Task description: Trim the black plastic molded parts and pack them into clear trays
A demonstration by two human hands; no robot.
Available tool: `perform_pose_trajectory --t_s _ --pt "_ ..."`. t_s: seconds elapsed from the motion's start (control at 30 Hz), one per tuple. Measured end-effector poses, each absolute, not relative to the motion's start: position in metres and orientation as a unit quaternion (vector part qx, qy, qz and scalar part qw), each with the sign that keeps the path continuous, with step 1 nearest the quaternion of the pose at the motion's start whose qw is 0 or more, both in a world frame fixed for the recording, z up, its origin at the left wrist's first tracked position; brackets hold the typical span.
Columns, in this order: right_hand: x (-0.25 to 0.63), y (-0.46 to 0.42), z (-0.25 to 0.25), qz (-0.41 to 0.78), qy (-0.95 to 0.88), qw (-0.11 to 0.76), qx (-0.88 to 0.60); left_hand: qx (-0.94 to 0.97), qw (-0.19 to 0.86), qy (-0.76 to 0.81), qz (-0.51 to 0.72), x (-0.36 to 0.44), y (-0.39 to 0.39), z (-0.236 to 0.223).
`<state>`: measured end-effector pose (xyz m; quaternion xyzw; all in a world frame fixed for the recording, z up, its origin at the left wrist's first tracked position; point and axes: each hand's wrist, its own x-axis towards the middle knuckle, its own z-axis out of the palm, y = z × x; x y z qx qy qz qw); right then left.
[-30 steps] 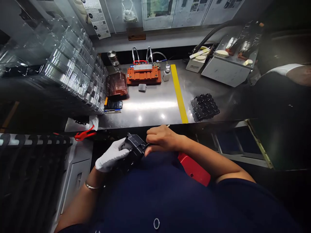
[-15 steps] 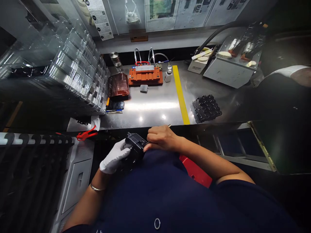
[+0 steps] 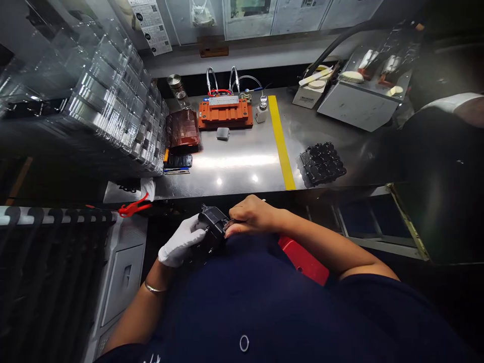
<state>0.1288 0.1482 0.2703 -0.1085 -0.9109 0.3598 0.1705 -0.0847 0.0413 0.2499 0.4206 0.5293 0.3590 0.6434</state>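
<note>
My left hand, in a white glove, is closed around a black moulded plastic part, held tilted close to my body. My bare right hand grips a slim hand tool at the part's right side. Only the tool's pale end shows past the knuckles, and a thin dark length shows by the fingertips against the part; its exact kind is unclear. My palm hides the middle of the tool. The underside of the part is in shadow.
Beyond my hands lies a metal bench with a yellow stripe. On it are an orange fixture, a black lattice-like piece and stacked clear trays. Red-handled pliers lie left; a person's dark sleeve is at right.
My right fingers have shifted slightly on the tool, and more of its thin length shows beside the part. My left hand and the part have moved slightly right. The view has tilted a little.
</note>
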Motion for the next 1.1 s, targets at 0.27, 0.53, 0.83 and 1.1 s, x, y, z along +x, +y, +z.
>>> perform_pose_trajectory --t_s 0.27,0.53,0.83,1.1 --pt "0.135 0.151 0.274 0.584 -0.769 0.170 -0.195 0.384 0.674 0.528 0.345 -0.086 0.048 0.263" --pt "0.122 0.137 0.261 0.592 -0.659 0.199 -0.420 0.294 0.346 0.684 0.571 -0.078 0.060 0.266" --pt "0.109 0.106 0.238 0.608 -0.622 0.281 -0.407 -0.183 0.655 0.421 0.600 -0.037 0.052 0.261" --pt "0.123 0.105 0.228 0.569 -0.596 0.402 -0.400 -0.235 0.688 0.429 0.537 -0.029 0.046 0.272"
